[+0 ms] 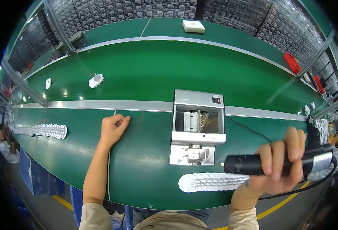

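Note:
My right hand (pixel 278 165) is wrapped round a black electric screwdriver (pixel 244 165), held up over the right of the bench with its tip toward the left. A silver screw feeder (pixel 199 136) stands just beyond that tip, with a heap of small screws (pixel 204 120) in its open hopper. Below the screwdriver lies a row of overlapping white plastic parts (pixel 203 182), partly covered by my right hand and wrist. My left hand (pixel 114 128) rests on the green bench left of the feeder. Its fingers are curled closed, and nothing shows in them.
A second row of white parts (pixel 52 130) lies at the far left. On the green belt (pixel 138 69) behind the bench sit two white pieces (pixel 96 80). A white block (pixel 193 26) and a red bin (pixel 291 62) stand on the far shelf. A black cable (pixel 249 128) runs from the feeder.

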`<action>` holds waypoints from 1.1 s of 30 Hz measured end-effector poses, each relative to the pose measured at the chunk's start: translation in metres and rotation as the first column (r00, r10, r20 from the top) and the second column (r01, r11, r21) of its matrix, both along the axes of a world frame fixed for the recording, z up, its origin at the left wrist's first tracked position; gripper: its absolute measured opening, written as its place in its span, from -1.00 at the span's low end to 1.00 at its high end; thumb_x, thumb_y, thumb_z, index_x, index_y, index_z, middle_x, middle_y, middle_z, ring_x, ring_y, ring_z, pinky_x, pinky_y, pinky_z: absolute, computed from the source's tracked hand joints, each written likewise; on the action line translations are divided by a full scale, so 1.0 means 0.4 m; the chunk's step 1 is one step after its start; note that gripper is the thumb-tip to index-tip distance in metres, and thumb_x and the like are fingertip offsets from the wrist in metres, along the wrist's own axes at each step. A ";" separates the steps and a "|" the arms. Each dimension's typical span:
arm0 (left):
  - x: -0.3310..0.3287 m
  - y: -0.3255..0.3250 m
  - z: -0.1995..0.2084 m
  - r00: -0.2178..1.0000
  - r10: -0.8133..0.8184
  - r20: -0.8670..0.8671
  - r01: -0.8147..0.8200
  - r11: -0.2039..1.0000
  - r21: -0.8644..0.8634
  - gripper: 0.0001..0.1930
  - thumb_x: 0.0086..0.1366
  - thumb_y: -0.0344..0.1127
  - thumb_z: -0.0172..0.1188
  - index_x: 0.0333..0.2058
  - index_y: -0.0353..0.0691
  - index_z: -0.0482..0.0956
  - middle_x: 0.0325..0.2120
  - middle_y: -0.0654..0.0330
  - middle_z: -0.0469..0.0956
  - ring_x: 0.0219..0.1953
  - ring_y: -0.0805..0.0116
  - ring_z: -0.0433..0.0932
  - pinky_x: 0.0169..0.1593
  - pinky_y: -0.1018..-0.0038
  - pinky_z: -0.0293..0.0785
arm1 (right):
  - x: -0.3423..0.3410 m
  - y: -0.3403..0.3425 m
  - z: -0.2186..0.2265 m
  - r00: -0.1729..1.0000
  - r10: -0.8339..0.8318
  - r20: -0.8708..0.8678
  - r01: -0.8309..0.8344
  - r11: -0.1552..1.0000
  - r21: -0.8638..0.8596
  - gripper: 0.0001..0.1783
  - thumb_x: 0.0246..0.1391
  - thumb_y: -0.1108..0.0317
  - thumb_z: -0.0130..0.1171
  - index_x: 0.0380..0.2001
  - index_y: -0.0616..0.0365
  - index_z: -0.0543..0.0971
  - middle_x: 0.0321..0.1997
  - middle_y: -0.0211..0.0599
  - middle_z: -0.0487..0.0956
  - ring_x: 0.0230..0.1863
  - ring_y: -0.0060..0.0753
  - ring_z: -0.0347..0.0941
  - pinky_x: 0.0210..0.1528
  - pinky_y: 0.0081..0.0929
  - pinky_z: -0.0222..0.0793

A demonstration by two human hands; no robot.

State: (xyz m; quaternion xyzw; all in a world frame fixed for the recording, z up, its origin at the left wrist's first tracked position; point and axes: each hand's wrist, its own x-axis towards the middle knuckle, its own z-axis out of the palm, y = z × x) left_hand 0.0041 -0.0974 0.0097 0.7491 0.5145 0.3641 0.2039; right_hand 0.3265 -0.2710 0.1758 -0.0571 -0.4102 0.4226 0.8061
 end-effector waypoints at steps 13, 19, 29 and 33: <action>0.000 0.005 -0.002 0.999 -0.028 0.020 0.027 0.999 0.031 -0.72 0.12 -0.35 0.24 -0.68 -0.36 0.44 -0.84 0.26 0.29 -0.76 0.58 0.18 -0.66 0.57 0.09 | 0.012 0.034 -0.025 0.980 -0.098 0.171 0.103 0.994 -0.022 -0.84 0.10 0.44 -0.01 -0.38 0.12 0.21 -0.30 -0.39 0.29 -0.64 -0.64 0.25 -0.51 -0.58 0.21; -0.013 0.006 0.006 1.000 -0.016 -0.001 0.016 1.000 0.022 -0.76 0.11 -0.36 0.24 -0.65 -0.34 0.47 -0.82 0.23 0.37 -0.76 0.55 0.26 -0.64 0.60 0.18 | 0.001 0.044 -0.030 0.981 -0.101 0.163 0.106 0.994 -0.027 -0.82 0.10 0.42 0.01 -0.35 0.13 0.20 -0.28 -0.38 0.29 -0.65 -0.65 0.24 -0.52 -0.60 0.20; -0.023 0.176 0.016 0.975 0.191 0.117 -0.215 0.946 0.243 -0.60 -0.02 -0.36 0.30 -0.16 -0.29 0.46 -0.24 0.09 0.47 -0.14 0.26 0.47 -0.16 0.39 0.42 | 0.022 0.022 -0.037 0.891 -0.396 0.224 0.418 0.906 -0.063 -0.38 -0.01 0.39 0.16 0.09 0.25 0.15 -0.15 -0.24 0.37 -0.71 -0.63 0.26 -0.66 -0.66 0.20; -0.049 0.319 -0.032 0.920 0.375 -0.118 -0.270 0.821 0.502 -0.57 -0.01 -0.31 0.30 -0.12 -0.17 0.46 -0.15 0.07 0.46 -0.09 0.09 0.43 0.00 0.26 0.33 | 0.021 0.024 -0.029 0.905 -0.364 0.220 0.388 0.919 -0.073 -0.41 -0.03 0.42 0.18 0.04 0.24 0.18 -0.22 -0.28 0.37 -0.71 -0.62 0.27 -0.65 -0.63 0.22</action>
